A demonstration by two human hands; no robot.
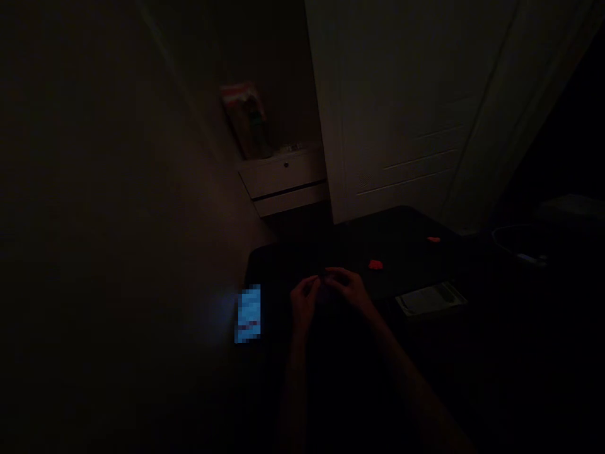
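Observation:
My left hand (305, 297) and my right hand (348, 287) meet over the near part of a dark table (283, 265). Fingers of both are bent and pinched together around a dark, faintly purple thing (324, 291) that hangs between them. It is too dim to tell what kind of thing it is. To the right of my right hand lies a small crumpled red heap (375, 265). A smaller flat red piece (433, 239) rests farther right on the table.
A lit screen (248, 314) glows at the left by the wall (142, 252). Behind the table stand white drawers (288, 180) with a red-and-white bag (243, 113) on top, and a pale panel door (401, 113). A flat printed item (432, 299) lies below the table's right edge.

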